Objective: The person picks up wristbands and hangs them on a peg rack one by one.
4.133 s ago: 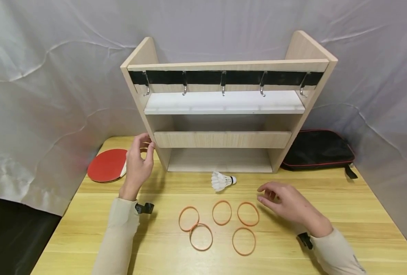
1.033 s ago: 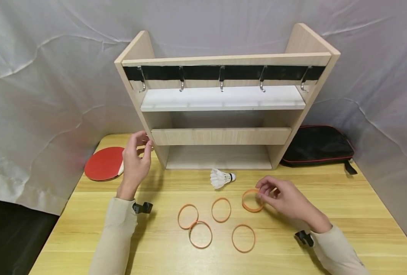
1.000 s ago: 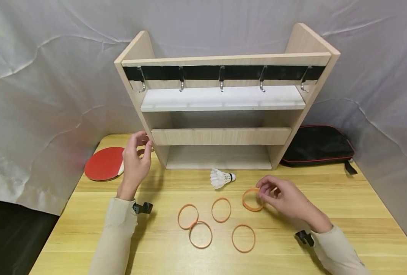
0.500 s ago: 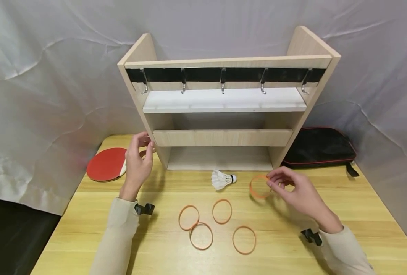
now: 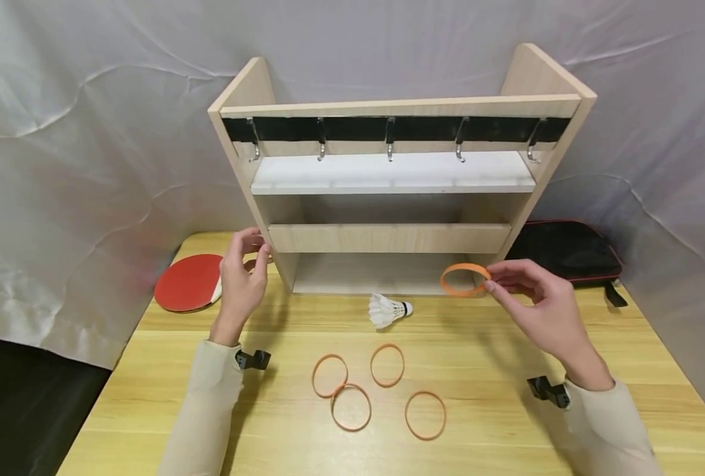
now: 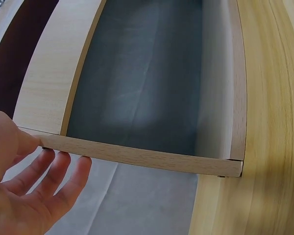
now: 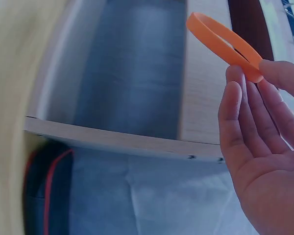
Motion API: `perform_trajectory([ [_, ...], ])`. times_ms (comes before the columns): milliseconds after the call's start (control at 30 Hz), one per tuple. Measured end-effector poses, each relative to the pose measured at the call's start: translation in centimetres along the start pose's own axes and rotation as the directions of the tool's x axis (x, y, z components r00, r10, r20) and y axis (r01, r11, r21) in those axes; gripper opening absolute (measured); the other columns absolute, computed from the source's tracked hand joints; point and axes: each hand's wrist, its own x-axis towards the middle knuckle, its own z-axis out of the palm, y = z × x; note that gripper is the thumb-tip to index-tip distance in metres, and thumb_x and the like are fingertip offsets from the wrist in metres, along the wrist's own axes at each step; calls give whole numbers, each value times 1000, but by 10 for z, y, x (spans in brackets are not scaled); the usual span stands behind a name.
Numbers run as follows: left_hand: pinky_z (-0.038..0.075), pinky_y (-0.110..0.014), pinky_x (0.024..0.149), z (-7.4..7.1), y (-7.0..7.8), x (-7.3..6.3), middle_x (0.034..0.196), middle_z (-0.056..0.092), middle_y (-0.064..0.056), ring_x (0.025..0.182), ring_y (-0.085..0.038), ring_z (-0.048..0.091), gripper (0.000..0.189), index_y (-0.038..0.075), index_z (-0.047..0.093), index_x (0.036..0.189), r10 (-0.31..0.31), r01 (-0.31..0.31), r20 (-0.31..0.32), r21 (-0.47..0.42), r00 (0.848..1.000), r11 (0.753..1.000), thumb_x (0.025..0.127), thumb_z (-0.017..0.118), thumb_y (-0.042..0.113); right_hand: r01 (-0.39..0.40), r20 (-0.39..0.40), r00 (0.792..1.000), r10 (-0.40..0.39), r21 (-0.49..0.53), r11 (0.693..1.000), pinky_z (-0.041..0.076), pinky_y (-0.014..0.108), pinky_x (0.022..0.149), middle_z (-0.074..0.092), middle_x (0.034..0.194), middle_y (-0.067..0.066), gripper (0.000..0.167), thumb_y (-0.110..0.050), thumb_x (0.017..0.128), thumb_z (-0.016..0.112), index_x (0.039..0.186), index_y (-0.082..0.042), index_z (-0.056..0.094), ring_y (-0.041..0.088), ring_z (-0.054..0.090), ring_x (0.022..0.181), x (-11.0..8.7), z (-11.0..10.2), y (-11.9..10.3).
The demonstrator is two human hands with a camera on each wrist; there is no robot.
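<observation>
My right hand (image 5: 545, 304) pinches an orange silicone wristband (image 5: 465, 279) between thumb and fingertips, raised above the table in front of the shelf's lower right. The right wrist view shows the same wristband (image 7: 224, 41) tilted, its loop reaching away from the hand (image 7: 269, 142). At the other side my left hand (image 5: 242, 277) holds the left side panel of the wooden shelf (image 5: 388, 238). Seen from the left wrist, the thumb lies on the panel's front edge (image 6: 137, 154) and the fingers go behind it. Several more orange wristbands, one of them a lone wristband (image 5: 425, 415), lie on the table.
A shuttlecock (image 5: 388, 311) lies before the shelf. Several metal hooks, including a middle hook (image 5: 390, 149), hang from the black strip (image 5: 424, 129). A red table tennis bat (image 5: 188, 283) lies left of the shelf, and a black bag (image 5: 567, 254) sits to its right.
My right hand has picked up one wristband from the table and lifted it up and forward, toward the shelf's right side. My left hand has stayed on the shelf panel.
</observation>
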Motion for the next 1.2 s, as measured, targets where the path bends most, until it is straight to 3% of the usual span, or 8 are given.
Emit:
perform_trajectory([
  [267,61,-9,77,-1,-1,-1,114,73,-27,101,-35,73,31,-8,61,135,-15,15,-7,-3,1000,1000,105,66,-4,3,-77,997,-2,8,1000,62,11,84,80,109,-5,40,26,83,77,119,6,76,2,77,94,16,-9,-16],
  [400,63,-11,77,-2,-1,-1,114,73,-27,101,-32,72,31,-7,61,135,-24,24,-8,-4,1000,1000,105,67,-3,32,-114,993,-28,29,999,63,11,80,80,108,-1,43,29,81,76,119,11,75,3,78,92,22,-12,-18],
  [533,64,-15,77,-1,-1,0,114,73,-26,101,-32,73,31,-7,62,135,-24,24,-9,-6,1000,1000,105,67,-3,62,-158,986,-45,106,992,64,12,78,81,109,3,40,31,82,73,120,18,71,5,78,90,28,-17,-20],
  [633,64,-14,77,0,0,0,114,73,-26,100,-33,73,31,-6,62,136,-26,26,-8,-7,1000,1000,105,67,-2,108,-202,977,-60,234,966,65,15,80,81,109,8,36,31,84,71,118,25,67,9,79,88,32,-20,-26],
  [767,62,-12,76,1,0,-1,114,73,-26,99,-33,73,31,-7,62,135,-36,36,-7,-9,999,999,105,67,-3,183,-288,954,-78,358,916,67,20,80,81,106,15,31,25,87,74,115,32,62,15,80,85,39,-23,-39],
  [967,63,-12,77,2,1,0,114,73,-27,101,-36,73,31,-6,62,136,-34,34,-6,-22,999,999,105,66,-3,263,-411,908,-85,398,879,68,22,78,81,102,17,30,22,86,76,112,32,63,18,80,80,55,-25,-58],
  [1200,64,-15,77,1,1,0,115,73,-28,103,-37,74,33,-6,62,137,-46,46,4,-18,999,999,105,67,-3,303,-492,868,-61,430,850,69,26,79,80,99,20,30,23,84,76,111,29,64,23,81,80,69,-27,-67],
])
